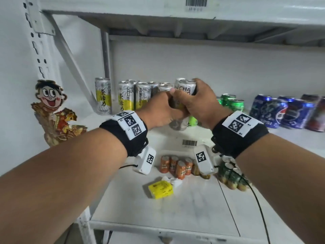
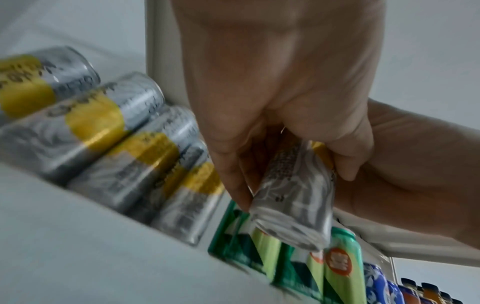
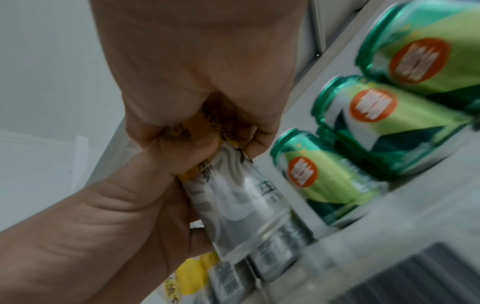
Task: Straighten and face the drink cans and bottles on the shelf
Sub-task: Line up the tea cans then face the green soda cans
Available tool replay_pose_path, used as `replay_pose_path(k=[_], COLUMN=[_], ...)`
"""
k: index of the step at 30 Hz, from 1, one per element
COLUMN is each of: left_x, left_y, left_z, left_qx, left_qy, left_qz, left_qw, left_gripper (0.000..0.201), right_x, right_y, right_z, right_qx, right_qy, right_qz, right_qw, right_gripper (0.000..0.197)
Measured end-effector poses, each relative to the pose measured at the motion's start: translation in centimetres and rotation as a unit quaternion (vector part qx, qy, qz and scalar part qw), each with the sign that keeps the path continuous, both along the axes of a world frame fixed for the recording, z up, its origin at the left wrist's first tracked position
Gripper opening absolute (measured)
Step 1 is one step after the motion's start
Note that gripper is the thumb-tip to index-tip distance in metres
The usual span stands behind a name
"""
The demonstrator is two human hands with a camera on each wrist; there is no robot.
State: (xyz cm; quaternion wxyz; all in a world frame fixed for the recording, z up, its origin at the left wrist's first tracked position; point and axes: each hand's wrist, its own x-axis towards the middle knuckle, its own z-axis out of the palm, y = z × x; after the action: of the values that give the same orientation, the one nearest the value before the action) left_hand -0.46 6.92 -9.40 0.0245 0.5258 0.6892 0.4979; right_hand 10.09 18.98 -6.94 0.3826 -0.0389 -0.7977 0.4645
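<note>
A cartoon-boy cutout stands at far left on the white shelf, beside a row of silver-and-yellow cans partly reading "CHA LI". At centre, the left hand and right hand both curl their fingers round one silver-and-yellow can, lifted clear of the shelf; its label is mostly hidden. Right of it stand green cans, then blurred blue Pepsi cans, cut off at the frame edge.

Dim, even indoor light; soft picture.
Both wrist views are motion-blurred around the grip; the head view bends at its edges, with blue glare right of the grip.
</note>
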Motion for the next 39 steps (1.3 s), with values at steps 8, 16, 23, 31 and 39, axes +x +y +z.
replay_pose_path(k=[8, 16, 23, 31, 39], left_x=[1.4, 2.1, 2.3, 1.8, 1.9], left_y=[6.1, 6.6, 5.9, 5.9, 5.4], left_z=[-2.4, -5.2, -5.1, -5.4, -5.6], left_qx=[-0.029, -0.011, 0.018, 0.053, 0.060], left_qy=[-0.038, -0.128, -0.206, -0.257, -0.212], left_qz=[0.023, 0.013, -0.033, -0.057, -0.072], left_qw=[0.999, 0.992, 0.978, 0.963, 0.973], left_gripper=[0.052, 0.057, 0.052, 0.051, 0.056], right_x=[1.3, 2.3, 2.9, 3.4, 3.4], right_y=[5.6, 8.9, 9.1, 9.8, 10.0], right_z=[-2.6, -7.4, -7.4, -7.2, -7.7], right_qx=[-0.029, -0.061, -0.141, -0.178, -0.178], right_qy=[-0.021, -0.050, -0.026, -0.041, 0.010], right_qz=[-0.001, 0.028, 0.113, 0.186, 0.209], right_qw=[0.999, 0.997, 0.983, 0.965, 0.962], right_gripper=[0.054, 0.071, 0.036, 0.035, 0.050])
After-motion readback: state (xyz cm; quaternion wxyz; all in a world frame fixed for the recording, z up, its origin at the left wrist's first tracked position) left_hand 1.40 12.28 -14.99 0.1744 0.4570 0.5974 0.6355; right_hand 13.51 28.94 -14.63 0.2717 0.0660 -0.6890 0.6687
